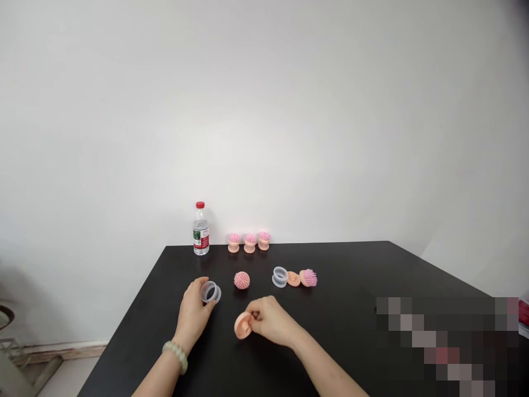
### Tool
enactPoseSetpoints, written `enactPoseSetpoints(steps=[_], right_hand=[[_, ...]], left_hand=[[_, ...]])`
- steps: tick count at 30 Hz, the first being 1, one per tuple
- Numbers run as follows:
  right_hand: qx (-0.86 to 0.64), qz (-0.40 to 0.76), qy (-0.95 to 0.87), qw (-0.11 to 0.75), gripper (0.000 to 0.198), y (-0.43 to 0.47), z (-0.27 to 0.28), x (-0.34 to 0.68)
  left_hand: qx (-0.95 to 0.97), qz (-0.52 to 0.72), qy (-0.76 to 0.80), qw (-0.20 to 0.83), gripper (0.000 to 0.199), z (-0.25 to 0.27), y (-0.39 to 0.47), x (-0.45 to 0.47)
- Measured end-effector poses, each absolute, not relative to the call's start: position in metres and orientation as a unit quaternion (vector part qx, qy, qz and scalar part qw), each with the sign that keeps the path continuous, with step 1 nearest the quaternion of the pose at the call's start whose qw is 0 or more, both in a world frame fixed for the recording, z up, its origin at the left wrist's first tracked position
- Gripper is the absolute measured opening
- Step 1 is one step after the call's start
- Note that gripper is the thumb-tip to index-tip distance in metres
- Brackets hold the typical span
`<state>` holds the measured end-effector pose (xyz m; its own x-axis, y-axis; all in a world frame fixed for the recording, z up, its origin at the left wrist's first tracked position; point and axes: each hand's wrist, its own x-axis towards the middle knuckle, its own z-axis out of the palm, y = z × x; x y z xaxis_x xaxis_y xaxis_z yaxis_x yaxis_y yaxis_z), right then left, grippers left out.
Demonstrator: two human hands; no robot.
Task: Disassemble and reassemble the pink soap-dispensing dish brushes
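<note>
– What do we list in hand?
– One clear ring [217, 296], lower left of centre frame: our left hand [193, 311] curves half-wide, thumb and fingers about it. One peach cap [240, 327], lower centre: our right hand [275, 321] pinches its right edge, fingers curled.
– Risks we enter?
– A slack pinch could drop the cap onto the black surface [351, 309]; a low sweep could roll the spiky pink piece [242, 280], lower centre.

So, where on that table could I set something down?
Widest bare patch: the right side of the black table, between the rightmost pink brush, the back edge and the pixelated area. A smaller one lies between the bottle and left hand. Crowded: beyond the right hand, where a clear ring, peach disc and that brush bunch together.
</note>
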<state>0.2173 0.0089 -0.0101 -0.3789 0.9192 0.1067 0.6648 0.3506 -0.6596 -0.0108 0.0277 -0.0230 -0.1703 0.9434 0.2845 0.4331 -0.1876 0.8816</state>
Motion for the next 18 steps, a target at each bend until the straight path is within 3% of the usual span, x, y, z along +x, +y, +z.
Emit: enactPoseSetpoints(steps=[4, 9, 18], right_hand=[[-0.6, 0.228, -0.725, 0.248, 0.023, 0.029, -0.017, 0.234], [-0.681, 0.153, -0.674, 0.241, 0.011, 0.049, -0.018, 0.243], [-0.672, 0.108, -0.695, 0.232, 0.029, 0.055, -0.02, 0.229]], left_hand=[[0.631, 0.457, 0.586, 0.221, 0.035, -0.022, 0.03, -0.008], [0.656, 0.402, 0.611, 0.186, 0.039, -0.022, 0.042, 0.002], [0.681, 0.324, 0.639, 0.152, 0.053, -0.02, 0.068, 0.012]])
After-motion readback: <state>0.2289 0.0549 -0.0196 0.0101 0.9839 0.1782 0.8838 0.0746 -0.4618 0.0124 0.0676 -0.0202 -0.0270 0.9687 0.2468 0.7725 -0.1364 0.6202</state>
